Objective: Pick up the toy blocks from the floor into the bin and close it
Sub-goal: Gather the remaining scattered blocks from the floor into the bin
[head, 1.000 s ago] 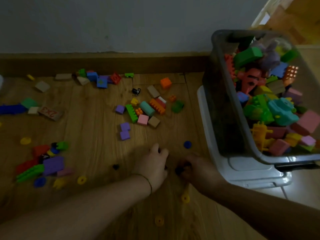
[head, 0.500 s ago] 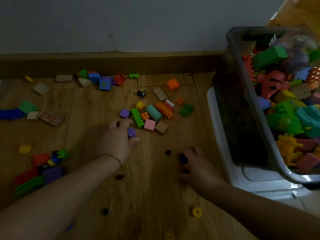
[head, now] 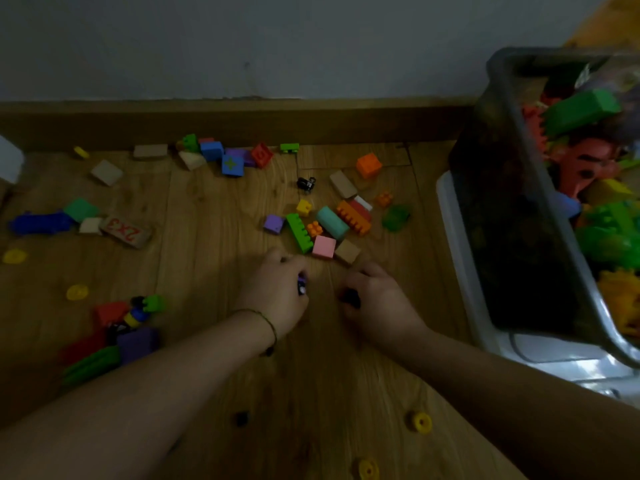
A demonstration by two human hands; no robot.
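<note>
The bin (head: 502, 109) is heaped but unlidded, many blocks (head: 323, 246) lie on the floor (head: 207, 209), the left hand (head: 277, 292) is curled round a purple piece (head: 302, 285), and the right hand (head: 381, 299) clutches a dark piece (head: 349, 296).

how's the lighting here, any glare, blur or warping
Head view: dim; left hand around a purple block and right hand around a dark piece are underexposed; glare on the white lid beneath the bin, which leans from wide-angle distortion.

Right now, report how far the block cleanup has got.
Done: the bin looks well filled. In hand: the left hand grips a purple piece, the right hand a dark piece. Left: the pile around the pink block, blocks by the baseboard, yellow rings, and closing the bin.
</note>
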